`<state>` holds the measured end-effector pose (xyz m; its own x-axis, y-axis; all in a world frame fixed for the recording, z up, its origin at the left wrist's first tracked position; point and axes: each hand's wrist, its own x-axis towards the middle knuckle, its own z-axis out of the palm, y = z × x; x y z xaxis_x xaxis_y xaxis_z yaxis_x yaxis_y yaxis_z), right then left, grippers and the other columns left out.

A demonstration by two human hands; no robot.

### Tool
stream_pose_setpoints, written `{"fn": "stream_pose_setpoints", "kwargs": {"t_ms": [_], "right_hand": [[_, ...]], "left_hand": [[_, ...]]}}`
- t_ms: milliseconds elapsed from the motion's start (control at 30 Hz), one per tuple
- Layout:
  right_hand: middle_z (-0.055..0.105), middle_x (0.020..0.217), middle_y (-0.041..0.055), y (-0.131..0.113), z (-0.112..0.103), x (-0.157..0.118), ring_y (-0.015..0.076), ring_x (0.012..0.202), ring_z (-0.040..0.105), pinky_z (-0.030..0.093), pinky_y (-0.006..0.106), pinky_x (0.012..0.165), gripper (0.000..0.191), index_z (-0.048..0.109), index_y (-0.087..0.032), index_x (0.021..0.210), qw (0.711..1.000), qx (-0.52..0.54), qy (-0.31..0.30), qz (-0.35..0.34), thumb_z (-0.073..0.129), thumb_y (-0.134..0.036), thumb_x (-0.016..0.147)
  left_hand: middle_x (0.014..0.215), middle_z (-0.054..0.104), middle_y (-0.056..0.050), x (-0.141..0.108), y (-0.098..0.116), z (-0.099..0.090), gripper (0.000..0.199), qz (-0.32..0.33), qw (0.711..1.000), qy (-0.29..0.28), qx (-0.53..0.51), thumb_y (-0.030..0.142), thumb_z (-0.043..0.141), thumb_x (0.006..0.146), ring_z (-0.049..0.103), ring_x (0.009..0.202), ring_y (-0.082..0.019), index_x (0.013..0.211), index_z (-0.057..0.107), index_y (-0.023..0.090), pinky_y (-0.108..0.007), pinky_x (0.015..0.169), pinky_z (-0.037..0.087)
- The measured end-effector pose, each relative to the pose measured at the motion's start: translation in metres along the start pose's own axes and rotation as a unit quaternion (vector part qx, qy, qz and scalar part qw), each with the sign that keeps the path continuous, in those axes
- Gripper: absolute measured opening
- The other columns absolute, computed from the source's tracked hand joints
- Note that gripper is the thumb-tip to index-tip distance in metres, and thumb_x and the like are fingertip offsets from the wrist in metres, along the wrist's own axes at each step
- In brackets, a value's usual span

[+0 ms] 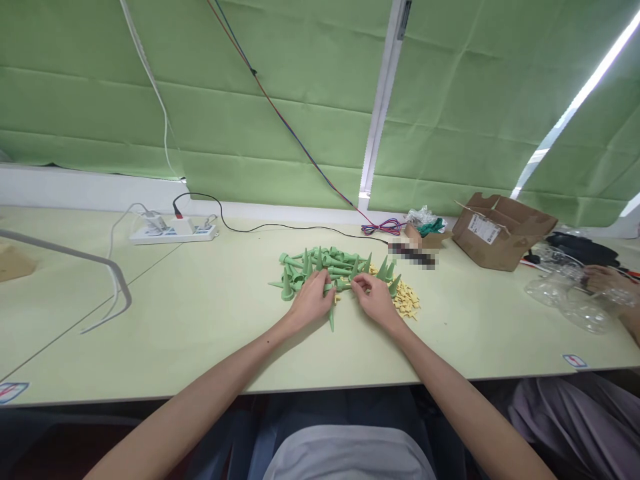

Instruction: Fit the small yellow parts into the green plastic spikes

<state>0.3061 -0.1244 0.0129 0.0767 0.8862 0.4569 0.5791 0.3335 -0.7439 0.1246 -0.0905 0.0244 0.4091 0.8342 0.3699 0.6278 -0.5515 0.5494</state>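
Green cone-shaped plastic pieces (320,261) form a pile at the middle of the table, some upright, some lying down. Small yellow pieces (407,300) are heaped along the pile's right side. My left hand (315,297) is closed on a green piece at the pile's front edge. My right hand (371,295), its fingertips pinched, holds the narrow end of a green piece that lies between the two hands. One green spike (331,319) points toward me just below my left hand.
A power strip (175,231) with plugs and cables lies at the back left. An open cardboard box (500,230) stands back right, near clear plastic items (575,300) and another person's hand. A bent grey bar (117,273) crosses the left side.
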Motion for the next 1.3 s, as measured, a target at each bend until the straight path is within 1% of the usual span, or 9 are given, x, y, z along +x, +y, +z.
{"fn": "stream_pose_setpoints", "kwargs": {"t_ms": [167,267,400,567,700,867,1067,1200,1300], "right_hand": [[0.068,0.075,0.0037,0.0015,0.0005,0.0001,0.0181,0.067,0.061,0.044,0.028,0.061,0.017,0.064,-0.019,0.081,1.0,0.0,-0.002,-0.007,0.052,-0.03,0.086],[0.067,0.074,0.0037,0.0017,0.0008,0.0006,0.0179,0.067,0.061,0.044,0.027,0.061,0.018,0.064,-0.018,0.081,1.0,0.004,-0.003,-0.012,0.052,-0.03,0.086],[0.067,0.074,0.0036,0.0005,0.001,0.0007,0.0177,0.067,0.061,0.044,0.027,0.06,0.019,0.063,-0.018,0.08,1.0,0.013,-0.004,-0.012,0.052,-0.032,0.087],[0.065,0.071,0.004,-0.0004,0.0022,-0.0001,0.0181,0.065,0.06,0.045,0.027,0.057,0.021,0.062,-0.019,0.079,1.0,0.024,-0.015,-0.01,0.052,-0.035,0.087],[0.065,0.069,0.0042,0.0001,0.0031,-0.0005,0.018,0.062,0.059,0.046,0.027,0.056,0.023,0.062,-0.019,0.078,0.999,0.028,-0.019,-0.011,0.052,-0.037,0.087],[0.064,0.069,0.0041,-0.0011,0.0022,-0.0006,0.0179,0.062,0.058,0.045,0.027,0.055,0.023,0.063,-0.018,0.078,0.999,0.031,-0.019,-0.012,0.052,-0.037,0.087],[0.064,0.07,0.0037,-0.0011,0.0016,-0.0002,0.0177,0.064,0.058,0.045,0.027,0.057,0.023,0.063,-0.018,0.078,0.999,0.028,-0.009,-0.018,0.051,-0.035,0.087],[0.063,0.067,0.003,-0.001,0.0014,-0.0001,0.0174,0.063,0.058,0.044,0.027,0.056,0.023,0.062,-0.018,0.076,1.0,0.024,-0.005,-0.016,0.052,-0.035,0.087],[0.062,0.066,0.0028,-0.0017,0.001,-0.0005,0.0173,0.061,0.057,0.044,0.027,0.055,0.023,0.062,-0.019,0.074,1.0,0.021,-0.006,-0.012,0.052,-0.035,0.086]], "left_hand": [[0.084,0.054,-0.003,0.0016,0.0035,-0.0007,0.009,0.013,0.998,0.018,-0.055,0.029,0.047,0.086,0.05,0.068,-0.017,0.086,0.045,0.02,-0.029,0.062,0.037],[0.08,0.052,-0.001,0.0033,0.0036,0.0,0.011,-0.003,0.995,0.017,-0.094,0.031,0.048,0.085,0.048,0.063,-0.015,0.086,0.045,0.02,-0.028,0.059,0.037],[0.081,0.054,0.0,0.0046,0.0041,-0.0001,0.015,-0.03,0.986,0.008,-0.164,0.034,0.051,0.083,0.05,0.061,-0.013,0.086,0.045,0.021,-0.027,0.056,0.038],[0.076,0.054,0.002,0.0045,0.0057,-0.0026,0.02,-0.066,0.969,-0.008,-0.239,0.037,0.056,0.081,0.053,0.058,-0.012,0.086,0.045,0.02,-0.025,0.053,0.038],[0.078,0.055,0.002,0.006,0.0046,-0.0034,0.024,-0.089,0.954,0.0,-0.286,0.037,0.06,0.078,0.057,0.06,-0.012,0.084,0.046,0.02,-0.024,0.053,0.04],[0.073,0.056,0.003,0.0067,0.0024,-0.0029,0.028,-0.124,0.92,-0.044,-0.369,0.033,0.064,0.077,0.064,0.064,-0.016,0.088,0.041,0.021,-0.028,0.061,0.046],[0.1,0.055,-0.002,0.004,0.0047,-0.0032,0.042,-0.116,0.918,-0.043,-0.376,0.03,0.075,0.068,0.066,0.066,-0.012,0.093,0.043,0.02,-0.025,0.058,0.047],[0.1,0.053,-0.001,0.0037,0.0049,-0.0025,0.043,-0.12,0.912,-0.05,-0.389,0.031,0.075,0.069,0.068,0.065,-0.013,0.092,0.041,0.02,-0.024,0.057,0.047],[0.094,0.056,0.0,0.0044,0.0012,-0.0006,0.043,-0.114,0.912,-0.048,-0.391,0.032,0.075,0.069,0.069,0.067,-0.016,0.093,0.041,0.021,-0.025,0.058,0.048]]}}
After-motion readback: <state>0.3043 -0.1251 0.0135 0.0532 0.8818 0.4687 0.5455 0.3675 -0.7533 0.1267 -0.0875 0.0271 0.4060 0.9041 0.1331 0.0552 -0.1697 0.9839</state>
